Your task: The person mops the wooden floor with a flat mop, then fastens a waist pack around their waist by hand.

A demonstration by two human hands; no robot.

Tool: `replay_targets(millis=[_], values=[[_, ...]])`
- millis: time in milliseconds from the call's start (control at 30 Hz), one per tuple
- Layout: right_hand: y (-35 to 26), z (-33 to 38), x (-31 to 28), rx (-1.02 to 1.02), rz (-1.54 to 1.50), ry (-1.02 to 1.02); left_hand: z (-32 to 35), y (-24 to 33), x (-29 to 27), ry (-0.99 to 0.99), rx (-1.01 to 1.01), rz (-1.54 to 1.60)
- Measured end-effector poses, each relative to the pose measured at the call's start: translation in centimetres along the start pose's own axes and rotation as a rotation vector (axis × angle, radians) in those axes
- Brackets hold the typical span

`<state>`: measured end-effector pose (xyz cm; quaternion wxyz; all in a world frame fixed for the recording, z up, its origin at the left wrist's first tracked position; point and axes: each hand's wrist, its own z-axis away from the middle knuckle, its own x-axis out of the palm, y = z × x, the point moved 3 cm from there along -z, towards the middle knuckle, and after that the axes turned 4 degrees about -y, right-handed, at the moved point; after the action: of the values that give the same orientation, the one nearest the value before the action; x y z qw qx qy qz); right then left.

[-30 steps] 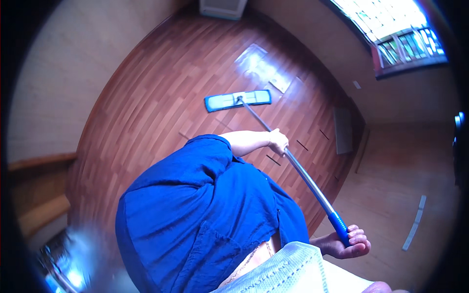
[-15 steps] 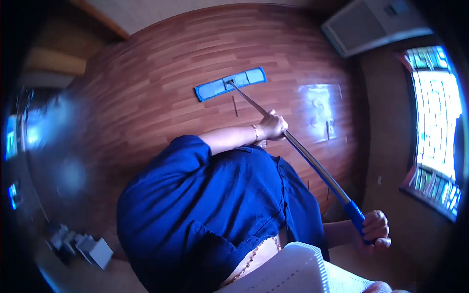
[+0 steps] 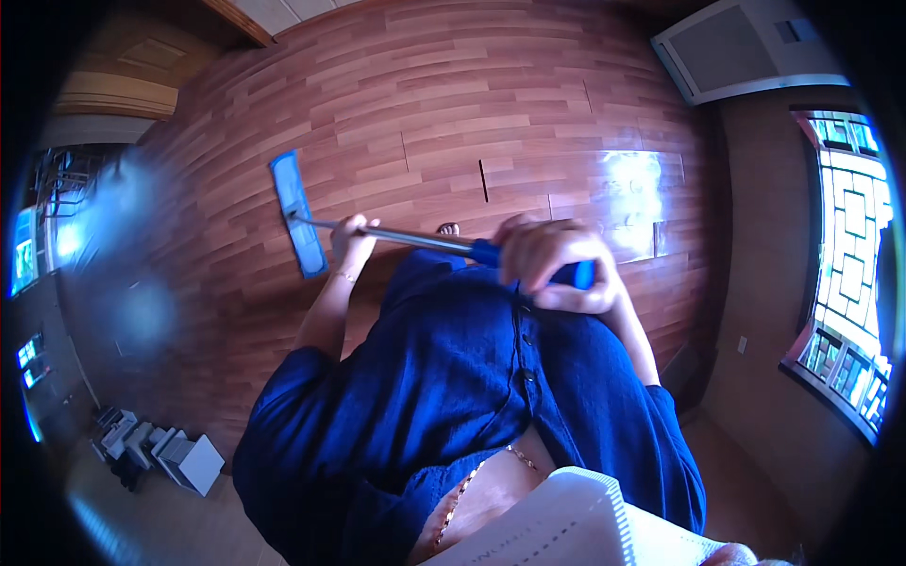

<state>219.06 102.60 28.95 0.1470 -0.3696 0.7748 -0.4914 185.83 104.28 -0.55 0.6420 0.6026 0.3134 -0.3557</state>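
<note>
A flat mop with a long, light-blue head lies on the wood-plank floor to my left, its metal pole running back toward my body. My left hand is wrapped round the pole close to the mop head. In front of my waist, my right hand grips the pole's blue handle end, a little smeared by motion. The pole lies nearly level across the view. Part of my foot shows just beyond the pole.
The floor has a dark gap between planks ahead of me. A white cabinet-like unit stands far right, beside a barred window. A wooden door is far left. White boxy items sit at lower left.
The mop head has swung left and turned from crosswise to nearly lengthwise. My left hand moved left with the pole; my right hand came from the lower right to the front of my waist.
</note>
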Motion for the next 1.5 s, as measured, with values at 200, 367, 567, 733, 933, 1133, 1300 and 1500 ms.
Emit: replay_targets(millis=[200,367,567,733,933,1133,1300,1500], values=[[0.9,1.5,3.3,0.187,0.044,-0.075,3.6,-4.8,0.9,-0.057,-0.033,-0.053],[-6.8,5.2,2.0,0.176,0.188,0.079,2.4,4.7,2.9,-0.083,0.074,0.067],[-18.0,15.1,5.7,0.08,0.49,0.45,3.6,21.3,7.9,-0.291,0.498,0.26],[-25.0,25.3,11.1,0.134,0.717,0.566,8.2,33.3,16.6,-0.438,0.88,0.165],[-34.2,34.7,23.0,0.231,1.026,0.582,23.0,48.7,21.9,-0.634,1.313,0.317],[-38.7,38.2,34.5,0.585,1.323,0.666,40.3,56.7,23.0,-1.136,1.626,0.216],[-36.5,37.3,32.9,0.613,1.492,0.821,46.7,56.8,27.2,-1.39,1.536,0.162],[-39.5,39.1,35.5,0.599,1.308,0.542,46.5,55.0,23.5,-1.268,1.632,0.086]])
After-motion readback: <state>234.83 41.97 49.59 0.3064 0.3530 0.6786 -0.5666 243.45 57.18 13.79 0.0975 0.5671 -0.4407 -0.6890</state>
